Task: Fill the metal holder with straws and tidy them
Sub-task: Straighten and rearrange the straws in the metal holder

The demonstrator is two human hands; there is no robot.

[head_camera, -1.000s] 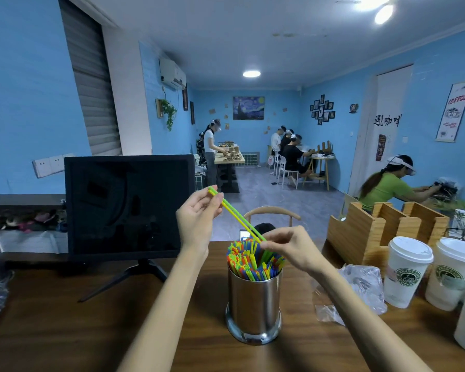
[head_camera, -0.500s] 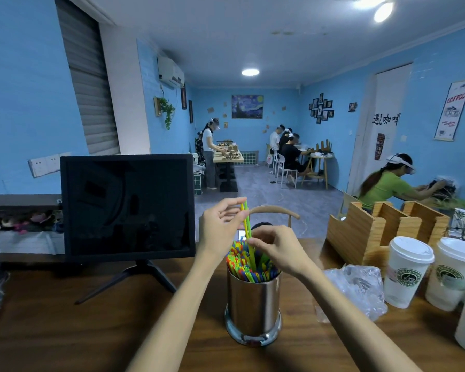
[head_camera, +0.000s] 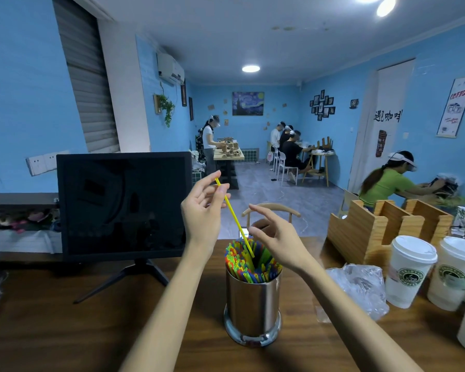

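Note:
A shiny metal holder (head_camera: 253,304) stands on the wooden table (head_camera: 65,331), packed with several coloured straws (head_camera: 242,261). My left hand (head_camera: 203,210) pinches the top of one yellow straw (head_camera: 235,221), which slants down to the right with its lower end among the straws in the holder. My right hand (head_camera: 275,237) hovers just above the holder's right side with fingers relaxed and spread, holding nothing.
A black monitor (head_camera: 122,205) on a stand sits at the left. A crumpled clear plastic bag (head_camera: 360,288), lidded paper cups (head_camera: 411,269) and a wooden organiser (head_camera: 387,226) are at the right. A chair back (head_camera: 271,210) stands behind the table. Other people work farther off.
My right hand has let go of the straws and lifted open. My left hand has risen and moved left, and the yellow straw now slants instead of standing nearly upright.

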